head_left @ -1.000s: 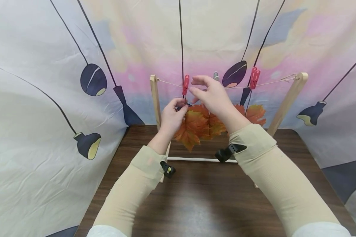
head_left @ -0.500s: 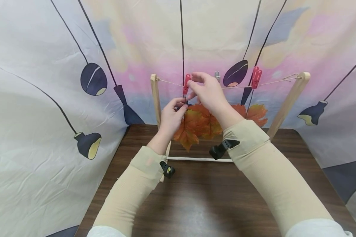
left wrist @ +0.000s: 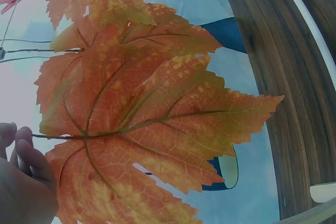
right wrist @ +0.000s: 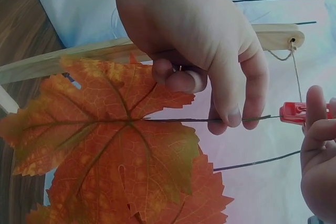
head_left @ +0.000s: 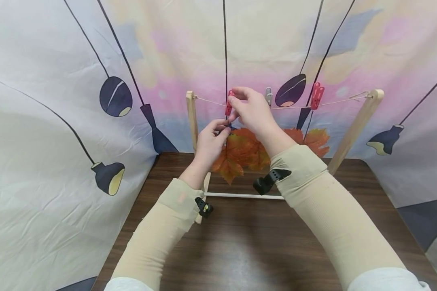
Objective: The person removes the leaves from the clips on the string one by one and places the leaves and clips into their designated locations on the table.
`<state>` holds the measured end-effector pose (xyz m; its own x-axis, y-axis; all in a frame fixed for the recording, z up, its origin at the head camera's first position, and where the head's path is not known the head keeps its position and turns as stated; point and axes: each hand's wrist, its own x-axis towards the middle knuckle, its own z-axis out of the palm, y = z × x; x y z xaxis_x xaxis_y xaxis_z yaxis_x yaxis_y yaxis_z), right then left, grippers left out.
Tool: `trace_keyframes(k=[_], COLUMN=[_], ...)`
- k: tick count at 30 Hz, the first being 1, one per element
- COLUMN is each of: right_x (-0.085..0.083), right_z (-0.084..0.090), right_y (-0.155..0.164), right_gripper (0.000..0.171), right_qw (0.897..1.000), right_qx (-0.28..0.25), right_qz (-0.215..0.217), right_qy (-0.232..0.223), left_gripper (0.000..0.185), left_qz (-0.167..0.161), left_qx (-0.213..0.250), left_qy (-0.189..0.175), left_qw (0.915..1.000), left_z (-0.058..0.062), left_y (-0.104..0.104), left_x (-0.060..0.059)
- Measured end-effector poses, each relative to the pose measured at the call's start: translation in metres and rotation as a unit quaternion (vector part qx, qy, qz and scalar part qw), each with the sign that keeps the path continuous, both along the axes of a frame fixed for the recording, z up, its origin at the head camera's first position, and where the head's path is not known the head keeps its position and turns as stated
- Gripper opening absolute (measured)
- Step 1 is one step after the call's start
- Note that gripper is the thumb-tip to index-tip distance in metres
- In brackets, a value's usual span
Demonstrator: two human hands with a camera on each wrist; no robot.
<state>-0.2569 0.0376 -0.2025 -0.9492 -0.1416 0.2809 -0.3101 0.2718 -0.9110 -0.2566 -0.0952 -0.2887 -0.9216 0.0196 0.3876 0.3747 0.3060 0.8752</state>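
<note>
An orange leaf [head_left: 236,155] is held by its thin stem in the pinched fingers of the left hand [head_left: 209,143]. The leaf hangs just below a string [head_left: 295,107] tied between two wooden posts [head_left: 191,119]. A red clip [head_left: 228,106] on the string is squeezed by the thumb and fingers of the right hand [head_left: 253,113]. Another red clip [head_left: 316,96] and a second leaf [head_left: 315,139] are seen farther right.

Wooden table [head_left: 240,250], lamp-patterned backdrop cloth [head_left: 58,121], far red clothespin [head_left: 316,95].
</note>
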Motion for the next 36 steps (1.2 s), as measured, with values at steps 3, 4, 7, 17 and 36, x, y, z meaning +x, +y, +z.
trace_keyframes(k=[3, 4, 7, 17, 36], right_x=[0.000, 0.000, 0.000, -0.001, 0.030], right_z=[0.001, 0.002, 0.002, 0.002, 0.020], right_y=[0.000, 0.000, 0.001, 0.003, 0.002], right_gripper=[0.040, 0.040, 0.038, 0.030, 0.017], right_qw=[1.000, 1.000, 1.000, 1.000, 0.999], right_qx=[0.003, 0.001, -0.005, 0.017, 0.000], right_qz=[-0.003, -0.003, 0.001, 0.017, -0.006], right_qy=[-0.002, -0.003, -0.002, 0.014, 0.046], left_gripper=[0.020, 0.020, 0.020, 0.017, 0.019], left_qz=[0.004, 0.007, 0.013, 0.006, 0.021], left_qx=[-0.005, -0.009, -0.016, -0.004, -0.007], left_qy=[0.001, 0.004, 0.009, -0.004, -0.007], left_qw=[1.0000, 0.9999, 0.9997, 1.0000, 0.9997], left_z=[0.001, 0.001, 0.001, -0.001, 0.008], left_y=[0.000, 0.000, 0.001, 0.001, 0.003], left_x=[0.001, 0.001, 0.000, -0.001, 0.002])
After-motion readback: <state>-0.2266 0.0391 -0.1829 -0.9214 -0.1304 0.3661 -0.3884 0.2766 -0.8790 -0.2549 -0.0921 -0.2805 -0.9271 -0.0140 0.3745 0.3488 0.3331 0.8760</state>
